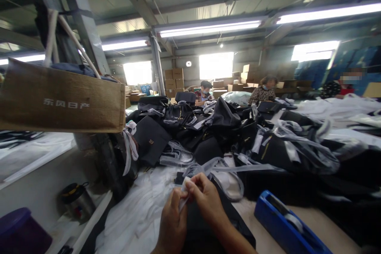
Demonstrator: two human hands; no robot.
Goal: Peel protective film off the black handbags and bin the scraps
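Observation:
My left hand point(175, 212) and my right hand point(205, 195) meet in the lower middle, fingers pinched together. Between them is a white wrapping strip point(186, 182), gripped from both sides; whether a strap lies inside it I cannot tell. Under my forearms lies a black bag point(235, 228). Just beyond my fingers runs a strap in translucent wrap point(220, 163), looping to the right. A blue tape dispenser point(285, 222) stands on the table to the right of my right arm.
Black handbags point(151, 139) with wrapped straps are heaped ahead. White sheets point(131, 210) spread at left. A brown tote bag point(65, 99) hangs from a pillar. Below it stand a steel flask point(79, 204) and purple container point(24, 232). Several people point(263, 91) sit beyond the heap.

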